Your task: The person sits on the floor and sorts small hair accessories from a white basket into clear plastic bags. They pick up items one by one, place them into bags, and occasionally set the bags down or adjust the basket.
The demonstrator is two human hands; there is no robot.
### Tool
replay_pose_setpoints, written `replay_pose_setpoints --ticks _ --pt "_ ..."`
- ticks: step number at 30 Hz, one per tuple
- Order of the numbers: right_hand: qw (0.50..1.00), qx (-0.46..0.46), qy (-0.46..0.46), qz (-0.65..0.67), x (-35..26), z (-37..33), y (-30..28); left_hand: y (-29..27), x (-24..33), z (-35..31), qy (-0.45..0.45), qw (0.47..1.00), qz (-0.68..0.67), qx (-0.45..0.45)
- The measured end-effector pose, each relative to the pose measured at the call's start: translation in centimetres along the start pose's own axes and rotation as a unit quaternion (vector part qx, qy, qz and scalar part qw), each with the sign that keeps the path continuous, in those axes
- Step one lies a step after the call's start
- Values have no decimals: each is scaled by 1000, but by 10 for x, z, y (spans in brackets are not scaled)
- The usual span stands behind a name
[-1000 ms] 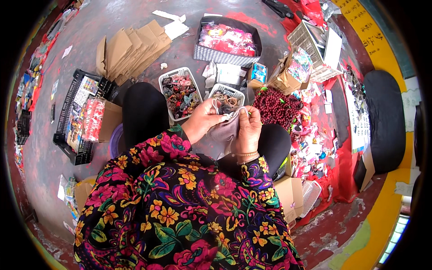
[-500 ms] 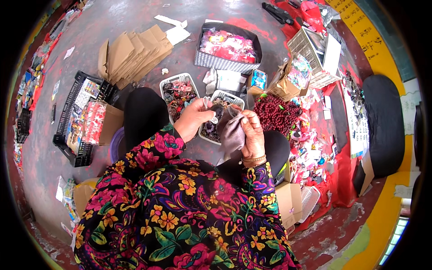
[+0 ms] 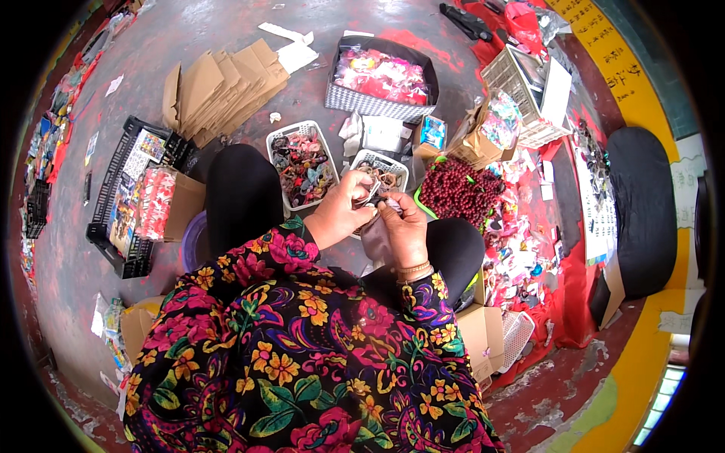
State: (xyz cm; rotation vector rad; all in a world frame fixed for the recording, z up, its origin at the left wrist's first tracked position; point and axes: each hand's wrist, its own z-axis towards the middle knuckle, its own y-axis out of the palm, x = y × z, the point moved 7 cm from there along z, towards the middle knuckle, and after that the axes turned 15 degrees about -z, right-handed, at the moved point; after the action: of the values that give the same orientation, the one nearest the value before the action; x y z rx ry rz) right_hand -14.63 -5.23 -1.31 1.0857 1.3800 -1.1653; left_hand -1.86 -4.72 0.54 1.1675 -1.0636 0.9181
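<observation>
My left hand (image 3: pixel 337 214) and my right hand (image 3: pixel 406 235) meet in front of me, over the floor between my knees. The left fingers are closed in a pinch on a small dark thing with a pale loop; the fingers partly hide it. My right hand pinches the top of a mauve-grey cloth pouch (image 3: pixel 375 243), which hangs down beside the palm. Just beyond my hands, a white basket (image 3: pixel 402 167) holds small coiled bands. To its left stands a larger white basket (image 3: pixel 269 142) full of mixed-coloured small hair accessories.
Dark red bead strands (image 3: pixel 461 189) lie heaped on the right. Ahead stands a patterned bin (image 3: pixel 377 104) of pink packets. Flattened cardboard (image 3: pixel 226 87) leans at the back left. A black crate (image 3: pixel 106 226) and a purple basin (image 3: pixel 195 241) stand left; loose packets cover red cloth (image 3: pixel 555 294) on the right.
My hands have come closer together, fingertips now touching at the pouch's top. The pouch has sunk lower and is more covered by my right hand. The dark thing is now mostly hidden.
</observation>
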Motion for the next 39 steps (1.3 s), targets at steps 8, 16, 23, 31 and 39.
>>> replay_pose_setpoints --ticks 8,16,23,31,39 --pt "1000 11 7 10 5 0 1 0 -6 2 -59 985 -158 26" --pt "989 -39 75 122 10 -3 6 -5 -5 0 -84 978 -192 4" --pt "990 -54 79 107 3 -7 5 -8 2 -2 -118 981 -156 -1" --pt "988 -102 95 69 2 -12 9 -11 13 -10 -156 978 -127 -52" --pt "960 -237 151 7 -3 -30 33 -30 11 -26 -210 966 -29 -150"
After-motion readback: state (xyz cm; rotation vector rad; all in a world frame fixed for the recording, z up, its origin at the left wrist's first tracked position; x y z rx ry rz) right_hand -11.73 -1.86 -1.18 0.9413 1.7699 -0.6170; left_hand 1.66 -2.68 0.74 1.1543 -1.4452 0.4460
